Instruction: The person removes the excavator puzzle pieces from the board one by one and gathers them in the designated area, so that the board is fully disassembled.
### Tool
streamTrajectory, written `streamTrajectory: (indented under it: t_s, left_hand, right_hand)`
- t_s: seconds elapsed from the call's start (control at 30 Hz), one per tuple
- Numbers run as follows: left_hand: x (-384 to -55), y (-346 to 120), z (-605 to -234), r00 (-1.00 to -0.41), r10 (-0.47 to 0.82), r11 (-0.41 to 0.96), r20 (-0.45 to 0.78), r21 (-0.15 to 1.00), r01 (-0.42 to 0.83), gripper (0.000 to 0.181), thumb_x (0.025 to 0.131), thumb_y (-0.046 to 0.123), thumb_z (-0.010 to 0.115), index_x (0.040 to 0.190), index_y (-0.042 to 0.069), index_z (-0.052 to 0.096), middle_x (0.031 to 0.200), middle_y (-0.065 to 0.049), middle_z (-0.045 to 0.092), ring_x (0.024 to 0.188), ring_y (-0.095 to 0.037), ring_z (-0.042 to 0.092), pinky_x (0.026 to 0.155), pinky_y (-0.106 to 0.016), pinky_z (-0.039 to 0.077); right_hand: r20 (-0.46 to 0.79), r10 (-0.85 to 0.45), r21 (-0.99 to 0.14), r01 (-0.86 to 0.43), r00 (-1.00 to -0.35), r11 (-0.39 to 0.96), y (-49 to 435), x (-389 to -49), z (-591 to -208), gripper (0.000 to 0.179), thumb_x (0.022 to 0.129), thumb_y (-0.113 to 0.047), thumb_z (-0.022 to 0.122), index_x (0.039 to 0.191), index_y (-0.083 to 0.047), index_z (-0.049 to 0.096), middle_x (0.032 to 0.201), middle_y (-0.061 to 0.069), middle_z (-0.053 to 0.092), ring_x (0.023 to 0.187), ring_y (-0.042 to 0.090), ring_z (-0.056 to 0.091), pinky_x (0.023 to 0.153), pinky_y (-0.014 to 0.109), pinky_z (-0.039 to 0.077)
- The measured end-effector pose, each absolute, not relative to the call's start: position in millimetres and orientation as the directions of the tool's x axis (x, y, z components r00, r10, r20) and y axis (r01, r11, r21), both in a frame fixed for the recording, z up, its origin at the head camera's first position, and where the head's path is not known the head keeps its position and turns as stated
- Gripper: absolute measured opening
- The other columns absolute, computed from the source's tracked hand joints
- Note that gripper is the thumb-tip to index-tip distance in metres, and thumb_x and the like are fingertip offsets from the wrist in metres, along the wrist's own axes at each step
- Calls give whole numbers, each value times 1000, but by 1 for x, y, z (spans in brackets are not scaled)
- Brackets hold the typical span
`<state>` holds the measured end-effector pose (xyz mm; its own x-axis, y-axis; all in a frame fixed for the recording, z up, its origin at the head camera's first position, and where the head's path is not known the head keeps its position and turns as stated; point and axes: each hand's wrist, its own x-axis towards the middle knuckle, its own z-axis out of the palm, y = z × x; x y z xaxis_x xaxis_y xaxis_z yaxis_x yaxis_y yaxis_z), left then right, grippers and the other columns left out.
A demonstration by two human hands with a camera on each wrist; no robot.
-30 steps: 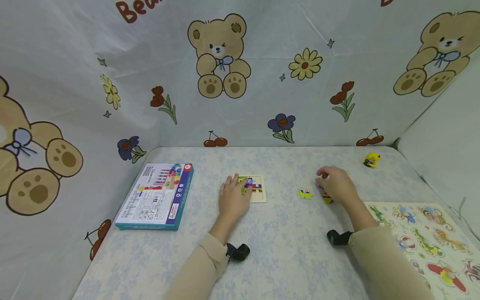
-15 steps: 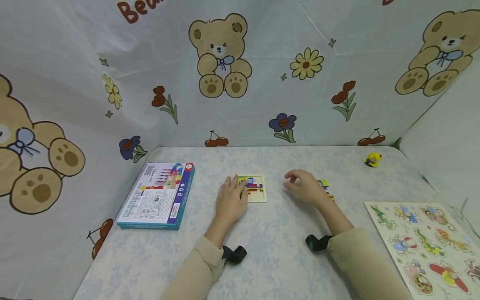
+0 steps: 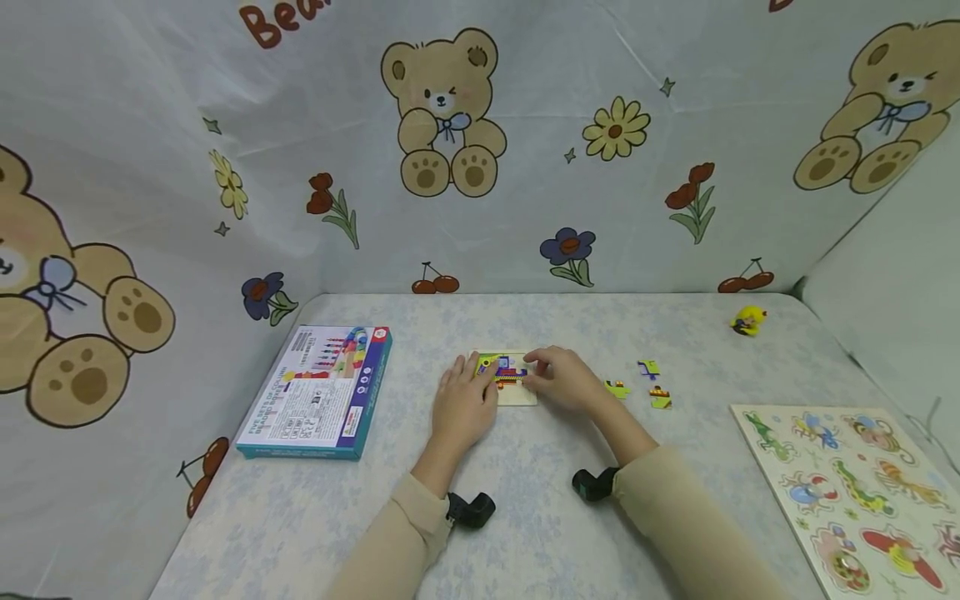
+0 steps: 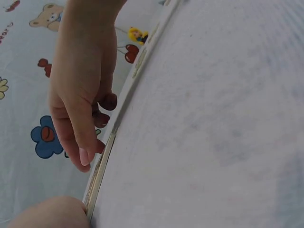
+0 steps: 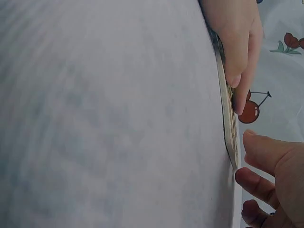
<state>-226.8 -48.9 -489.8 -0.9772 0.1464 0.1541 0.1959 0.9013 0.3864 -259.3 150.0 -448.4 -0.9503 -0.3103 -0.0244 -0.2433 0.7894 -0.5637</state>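
Left hand (image 3: 461, 407): lies flat on the small, pale wooden puzzle board (image 3: 519, 400) mid-bench (image 3: 525, 533), gripping nothing.
Right hand (image 3: 564, 380): bent fingers apart by its right edge; I see nothing held.
Loose bits: three thin, knobbly, yellow-green puzzle pieces (image 3: 617, 389).
My job: filling the picture, I think; next calls for pinching one bit and turning it.

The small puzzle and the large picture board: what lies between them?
Three loose puzzle pieces, in the head view; the right hand and sleeve are also there.
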Motion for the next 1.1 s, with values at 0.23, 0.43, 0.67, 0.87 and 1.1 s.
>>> streamTrajectory:
  t_s: [0.23,0.43,0.67,0.87,1.1]
  left_hand:
    - [-228,-47,-488,-982,118,888,145,427,169,45,104,43,38,146,34,50,162,-3,33,152,-29,24,125,-49,19]
    - [-230,-46,-487,-983,95,878,155,452,156,41,102,42,45,141,34,55,160,-3,36,151,-29,27,124,-49,23]
    - [-231,-45,-487,-986,85,877,145,460,143,41,102,43,46,141,35,55,160,-2,37,151,-29,27,124,-49,23]
    - [-231,-44,-486,-985,88,872,145,466,147,41,102,42,46,141,34,56,160,-3,36,151,-30,27,124,-51,22]
    - [-230,-45,-487,-987,81,875,140,464,137,41,101,42,46,141,35,55,161,-2,35,152,-30,27,124,-49,21]
  right_hand:
    - [-57,-324,-554,-240,-944,797,144,-260,-451,36,93,-30,70,124,-11,67,100,5,60,88,19,52,77,34,46]
    - [-79,-308,-572,-210,-948,793,143,-263,-452,31,92,-28,71,118,-10,66,103,5,60,94,20,53,85,37,48]
    - [-125,-310,-608,-174,-943,774,142,-268,-451,28,92,-25,71,113,-9,64,98,5,55,89,18,49,77,32,42]
    - [-135,-311,-689,-136,-941,712,144,-268,-448,23,90,-17,72,105,-8,58,92,6,54,80,17,48,70,30,41]
    - [-109,-304,-742,-126,-946,659,149,-267,-448,19,91,-17,72,102,-9,59,94,6,59,81,18,53,70,28,44]
